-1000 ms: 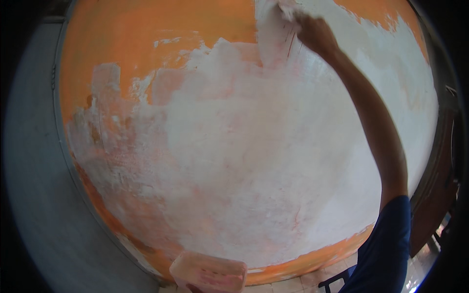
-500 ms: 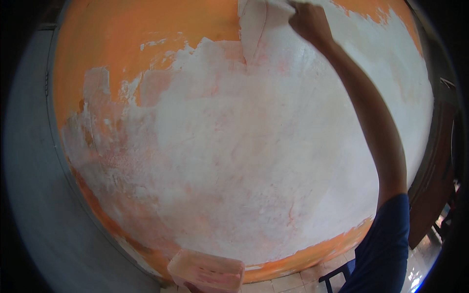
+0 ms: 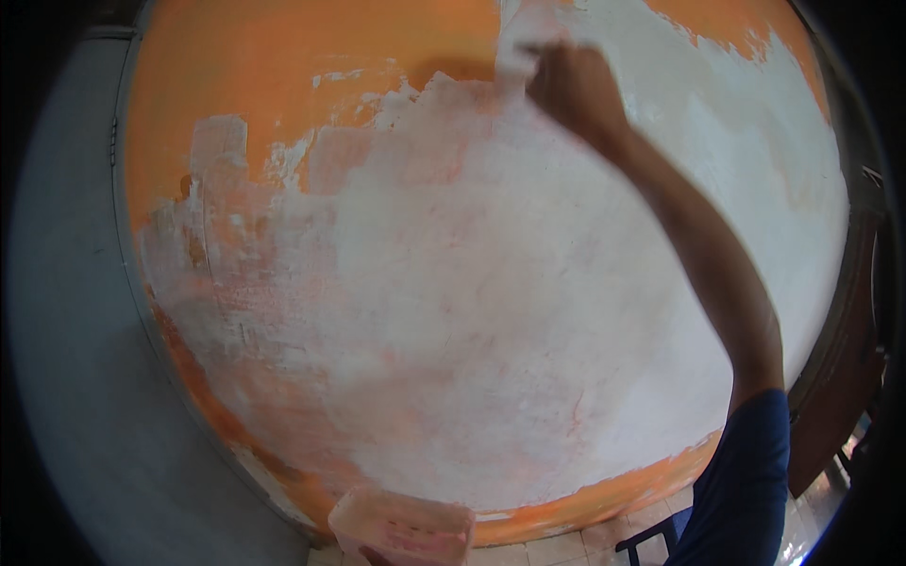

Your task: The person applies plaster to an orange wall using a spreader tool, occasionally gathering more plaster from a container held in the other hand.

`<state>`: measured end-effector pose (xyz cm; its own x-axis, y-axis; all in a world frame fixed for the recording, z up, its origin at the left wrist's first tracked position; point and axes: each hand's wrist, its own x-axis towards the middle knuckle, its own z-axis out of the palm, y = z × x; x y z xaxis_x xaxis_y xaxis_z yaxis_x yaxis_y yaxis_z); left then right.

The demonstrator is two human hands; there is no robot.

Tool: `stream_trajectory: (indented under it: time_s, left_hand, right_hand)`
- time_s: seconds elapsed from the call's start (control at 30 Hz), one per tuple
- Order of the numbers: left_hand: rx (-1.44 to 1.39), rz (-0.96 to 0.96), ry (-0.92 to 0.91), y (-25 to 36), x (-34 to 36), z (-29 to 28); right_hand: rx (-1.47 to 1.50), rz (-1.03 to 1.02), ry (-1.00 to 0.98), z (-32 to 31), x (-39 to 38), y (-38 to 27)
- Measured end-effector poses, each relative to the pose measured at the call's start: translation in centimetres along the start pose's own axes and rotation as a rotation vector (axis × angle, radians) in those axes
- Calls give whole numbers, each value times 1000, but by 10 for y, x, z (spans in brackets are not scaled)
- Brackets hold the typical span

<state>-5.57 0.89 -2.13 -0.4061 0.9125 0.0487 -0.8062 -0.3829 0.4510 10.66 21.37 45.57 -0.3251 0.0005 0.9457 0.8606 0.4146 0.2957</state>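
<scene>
An orange wall (image 3: 311, 38) with a rough, uneven coat of white putty (image 3: 491, 274) over much of it stands before me. My right hand (image 3: 578, 90) is raised at the upper middle of the wall, fingers closed round a putty knife (image 3: 527, 49). Motion blurs the knife, and most of it is hidden by the fist; whether its blade touches the wall I cannot tell. Low at the bottom edge is a pinkish, translucent plastic container (image 3: 406, 524) with smears inside. Only a bit of my left hand (image 3: 374, 557) shows, holding the container at its near side.
A grey door or panel (image 3: 66, 283) borders the wall on the left. Pale floor tiles (image 3: 566, 547) run along its foot. A dark blue stool or chair frame (image 3: 646, 540) is by my right sleeve. Brown wooden furniture (image 3: 835, 377) stands at the far right.
My right hand has come down and slightly left with the putty knife, from the top edge of the picture. The view has shifted a little; the container stays low at the bottom.
</scene>
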Motion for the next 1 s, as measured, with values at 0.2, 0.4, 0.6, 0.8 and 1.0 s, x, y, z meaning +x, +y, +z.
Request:
stream_trajectory:
  time_s: [0.2, 0.4, 0.6, 0.8, 1.0]
  left_hand:
    - [-146, -70, 60, 8, -4, 13]
    - [-10, -9, 71, 11, -2, 5]
    - [-52, 23, -37, 25, 4, -13]
    - [29, 76, -29, 32, -1, 6]
    - [2, 32, 85, 29, 4, 12]
  right_hand:
    - [-81, -187, 112, 59, 87, 60]
    - [-56, -226, -186, 70, -92, -45]
    - [44, -137, 72, 28, -37, -21]
    - [-120, 166, 297, -15, 105, 68]
    - [-160, -40, 133, 61, 70, 1]
